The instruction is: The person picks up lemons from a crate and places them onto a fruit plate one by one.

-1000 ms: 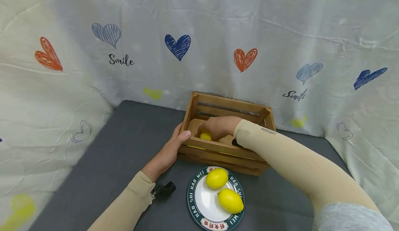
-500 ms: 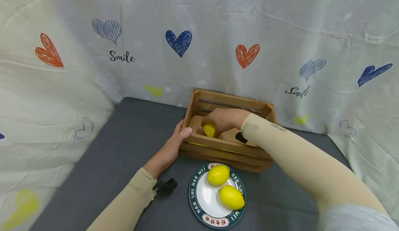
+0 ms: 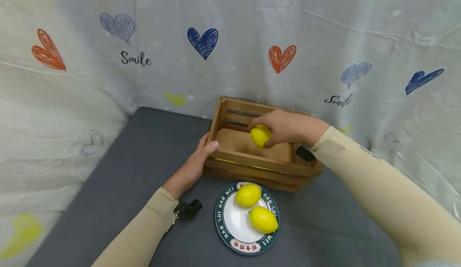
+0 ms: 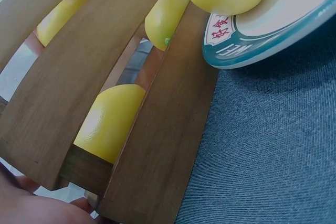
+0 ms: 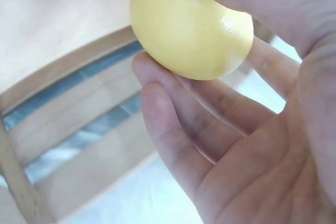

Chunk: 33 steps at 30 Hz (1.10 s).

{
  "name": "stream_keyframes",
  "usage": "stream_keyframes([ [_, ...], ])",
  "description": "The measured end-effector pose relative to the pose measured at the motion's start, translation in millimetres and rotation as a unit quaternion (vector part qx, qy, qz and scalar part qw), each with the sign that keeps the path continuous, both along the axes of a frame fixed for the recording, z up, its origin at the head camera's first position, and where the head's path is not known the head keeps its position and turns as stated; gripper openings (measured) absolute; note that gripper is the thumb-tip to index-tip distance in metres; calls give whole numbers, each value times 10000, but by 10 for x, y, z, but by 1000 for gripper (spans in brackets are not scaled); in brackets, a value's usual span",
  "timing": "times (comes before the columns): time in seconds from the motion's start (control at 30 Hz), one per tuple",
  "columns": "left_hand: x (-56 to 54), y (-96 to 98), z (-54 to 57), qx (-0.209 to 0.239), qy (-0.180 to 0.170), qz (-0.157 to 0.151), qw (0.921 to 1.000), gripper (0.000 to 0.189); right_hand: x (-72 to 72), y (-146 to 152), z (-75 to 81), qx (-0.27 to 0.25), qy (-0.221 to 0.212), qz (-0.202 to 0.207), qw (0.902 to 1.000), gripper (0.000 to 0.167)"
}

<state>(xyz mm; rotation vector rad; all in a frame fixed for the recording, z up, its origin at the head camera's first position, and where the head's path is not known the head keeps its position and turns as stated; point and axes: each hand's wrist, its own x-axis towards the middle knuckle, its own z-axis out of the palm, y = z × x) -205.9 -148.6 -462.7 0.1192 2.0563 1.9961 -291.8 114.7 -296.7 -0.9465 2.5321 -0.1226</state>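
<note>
My right hand [image 3: 292, 126] holds a yellow lemon [image 3: 260, 135] between thumb and fingers, above the slatted wooden crate [image 3: 261, 175]. The right wrist view shows this lemon [image 5: 191, 30] up close against the fingertips. With its thumb over the rim, my left hand [image 3: 191, 165] grips the crate's left end. Through the front slats, the left wrist view shows a lemon [image 4: 113, 121] and another lemon [image 4: 165, 18] inside; the head view shows only yellow slivers of them. On a green-rimmed white plate [image 3: 232, 219] lie two lemons, one farther back [image 3: 248, 195] and one nearer [image 3: 263, 219].
The plate stands on the dark grey tabletop [image 3: 144, 171], just in front of the crate. Behind the crate hangs a white curtain [image 3: 237, 27] printed with hearts. A black strap device [image 3: 189, 208] is worn on the left wrist.
My right hand has lifted the lemon from low in the crate, moving up and to the right. My left hand keeps its grip on the crate's end. The head view has shifted slightly.
</note>
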Motion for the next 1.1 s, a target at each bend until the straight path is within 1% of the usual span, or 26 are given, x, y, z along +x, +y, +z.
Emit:
stream_keyframes([
  [0.23,-9,-32,1,-5,-31,79,10000,94,221,82,315,-179,313,146,9992,66],
  [0.33,-6,-40,-2,-36,-84,88,9999,94,349,97,401,-196,367,176,9990,66],
  [0.47,-4,-39,-3,-70,-113,91,9999,95,538,102,458,-278,361,224,9987,65],
  [0.67,2,-33,0,-63,-113,96,9999,95,802,68,457,-337,497,428,9973,67],
  [0.83,1,-18,4,-98,-96,64,9999,96,996,-2,414,-313,613,716,9951,69],
  [0.97,-10,0,16,-114,-65,4,9999,95,1138,-65,335,-273,427,884,9948,68],
  [1.1,-17,15,30,-184,-74,-46,9998,96,1265,-125,196,-206,119,975,9949,67],
])
